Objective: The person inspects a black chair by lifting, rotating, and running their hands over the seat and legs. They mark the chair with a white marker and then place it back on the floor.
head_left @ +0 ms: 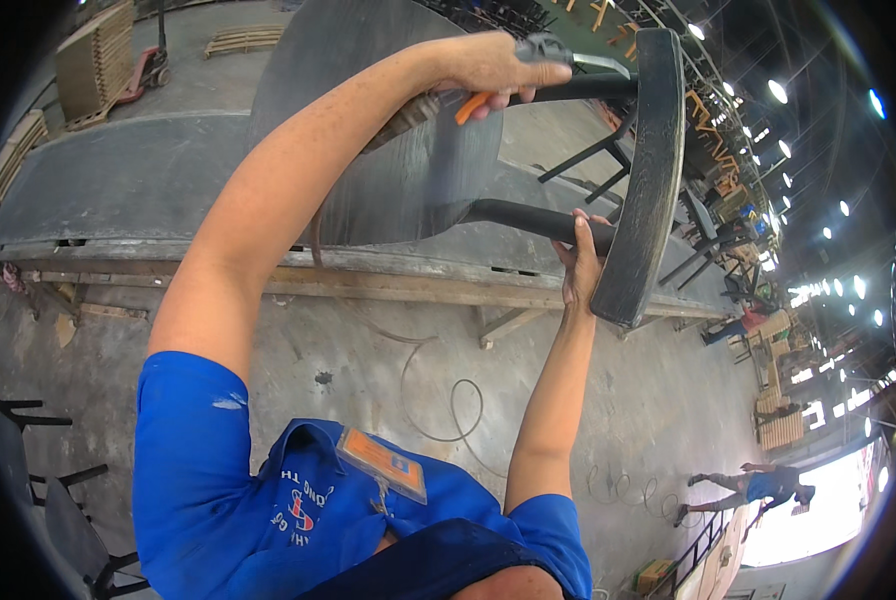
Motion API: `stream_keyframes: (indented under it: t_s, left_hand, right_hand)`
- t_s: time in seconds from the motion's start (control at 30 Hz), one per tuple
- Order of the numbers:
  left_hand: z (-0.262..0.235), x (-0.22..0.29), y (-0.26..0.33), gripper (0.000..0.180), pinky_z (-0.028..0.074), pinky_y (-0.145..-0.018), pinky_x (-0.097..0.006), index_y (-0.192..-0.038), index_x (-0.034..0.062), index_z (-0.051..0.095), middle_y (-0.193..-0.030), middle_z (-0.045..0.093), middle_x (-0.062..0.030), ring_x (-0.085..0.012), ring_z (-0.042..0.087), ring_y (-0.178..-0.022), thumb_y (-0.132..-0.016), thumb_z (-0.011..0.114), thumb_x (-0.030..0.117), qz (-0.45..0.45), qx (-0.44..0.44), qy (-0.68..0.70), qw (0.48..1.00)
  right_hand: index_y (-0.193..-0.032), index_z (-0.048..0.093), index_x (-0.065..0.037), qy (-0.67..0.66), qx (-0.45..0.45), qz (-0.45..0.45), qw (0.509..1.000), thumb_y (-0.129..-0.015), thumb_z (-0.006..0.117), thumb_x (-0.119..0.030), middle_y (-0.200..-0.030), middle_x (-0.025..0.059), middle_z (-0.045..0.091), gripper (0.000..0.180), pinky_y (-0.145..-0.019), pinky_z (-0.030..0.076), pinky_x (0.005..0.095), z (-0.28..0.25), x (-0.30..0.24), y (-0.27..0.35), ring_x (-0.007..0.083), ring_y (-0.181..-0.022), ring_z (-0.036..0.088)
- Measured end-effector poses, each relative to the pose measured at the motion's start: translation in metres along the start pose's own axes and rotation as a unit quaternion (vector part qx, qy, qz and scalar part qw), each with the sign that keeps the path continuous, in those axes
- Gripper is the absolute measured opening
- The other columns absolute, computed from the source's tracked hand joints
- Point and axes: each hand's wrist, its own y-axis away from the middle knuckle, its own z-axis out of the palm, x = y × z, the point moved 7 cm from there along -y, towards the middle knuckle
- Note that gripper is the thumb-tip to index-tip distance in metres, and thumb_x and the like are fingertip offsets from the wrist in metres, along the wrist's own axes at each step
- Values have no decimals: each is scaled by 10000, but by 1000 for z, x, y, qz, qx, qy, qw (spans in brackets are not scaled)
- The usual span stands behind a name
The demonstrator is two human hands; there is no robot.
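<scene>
A black chair frame lies tipped on the workbench, with a broad grey seat panel (408,190), dark posts and a curved black back rail (646,170) at the right. My right hand (583,255) is closed round the lower post (528,216), just beside the rail. My left arm reaches across the seat panel. Over the upper post, my left hand (498,75) grips a grey hand tool (543,45) with an orange part and a silver curved end. Motion blurs that hand, and the tool's exact kind does not show.
The long grey-topped workbench (118,180) spans the view. A thin hose (408,400) loops over the concrete floor. Dark chairs (68,520) stand at the lower left, stacked boards (93,60) on a pallet jack at upper left. Another person (758,487) walks at the lower right.
</scene>
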Motion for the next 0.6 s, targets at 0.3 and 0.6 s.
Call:
stream_keyframes:
  t_s: [0.3, 0.6]
  left_hand:
    - [22, -6, 72, 682, 477, -375, -306, -666, -20, 583, -487, 495, -71, -159, 543, -371, -847, 517, 634, -74, -255, -184, 947]
    - [-144, -115, 154, 569, 471, -602, -371, -1004, -29, 613, -756, 582, -146, -258, 582, -667, -882, 524, 520, -290, 84, -458, 836]
  right_hand:
    - [-1001, 538, -88, 12, -7, -6, 1000, -805, 697, -102, -1025, 123, 628, 253, -775, 543, 447, 15, 4, -27, 229, -984, 605]
    - [-1064, 581, -135, 7, -45, 6, 999, -869, 649, -214, -983, 18, 615, 221, -823, 480, 343, 29, 34, -54, 129, -963, 580]
